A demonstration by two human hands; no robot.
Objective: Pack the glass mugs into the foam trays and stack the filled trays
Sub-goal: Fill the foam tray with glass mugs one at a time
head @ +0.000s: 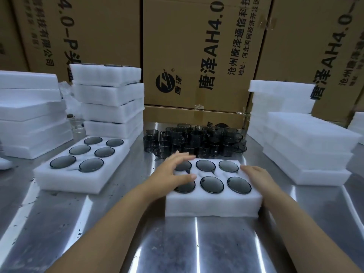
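A white foam tray (212,205) lies in front of me on the steel table, its round pockets filled with smoky glass mugs (211,184). My left hand (175,172) rests flat over the tray's left pockets, fingers spread and fairly straight. My right hand (258,178) lies against the tray's right edge, fingers extended along the foam. Behind the tray stands a cluster of loose dark glass mugs (195,140). A second filled tray (65,178) sits to the left.
A stack of filled foam trays (110,101) rises at the back left, with flat foam sheets (29,115) further left. Empty foam trays (307,146) are piled on the right. Cardboard boxes (197,56) wall off the back. The steel table (197,243) stretches toward me.
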